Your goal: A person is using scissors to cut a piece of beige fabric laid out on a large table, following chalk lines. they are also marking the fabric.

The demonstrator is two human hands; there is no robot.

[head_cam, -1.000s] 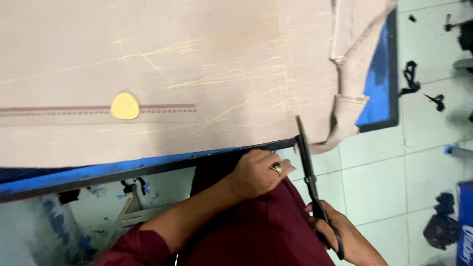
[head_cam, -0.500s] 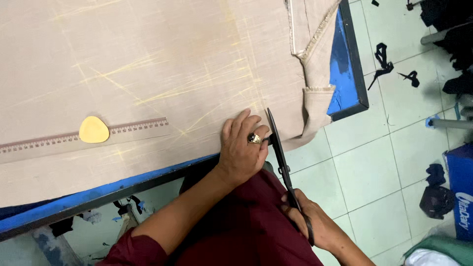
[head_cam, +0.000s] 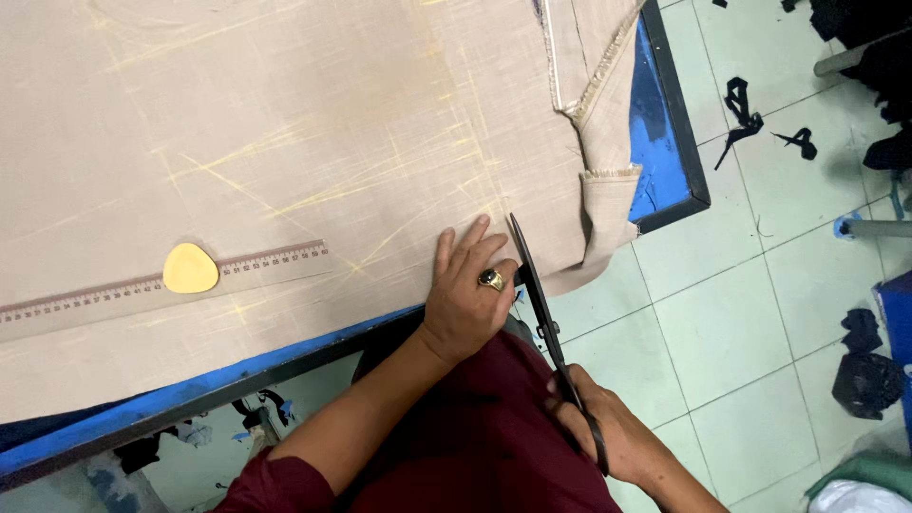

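1. A large sheet of beige cloth (head_cam: pixel 313 142) covers most of the upper left and centre of the frame, spread flat over a blue table (head_cam: pixel 665 161) whose dark rim shows at the upper right and along the lower left.
2. The left hand (head_cam: pixel 465 294) lies near the centre of the frame, palm down on the cloth at the table's near edge, fingers unclenched and spread flat, gripping nothing; a ring (head_cam: pixel 491 279) sits on one finger.
3. The right hand (head_cam: pixel 608 427) is at the lower right of centre, its fingers curled through the handles of long black scissors (head_cam: pixel 543 313).
4. The scissors run up from that hand, their tip reaching the cloth edge just beside the left hand's fingers.
5. Yellow chalk lines cross the cloth, and a rounded piece of yellow chalk (head_cam: pixel 190 269) rests at the left on a beige ruler (head_cam: pixel 142 290).
6. A folded flap of cloth hangs over the table corner at the upper right.
7. Black scraps (head_cam: pixel 746 104) lie on the pale green tiled floor (head_cam: pixel 760 313) at the right.
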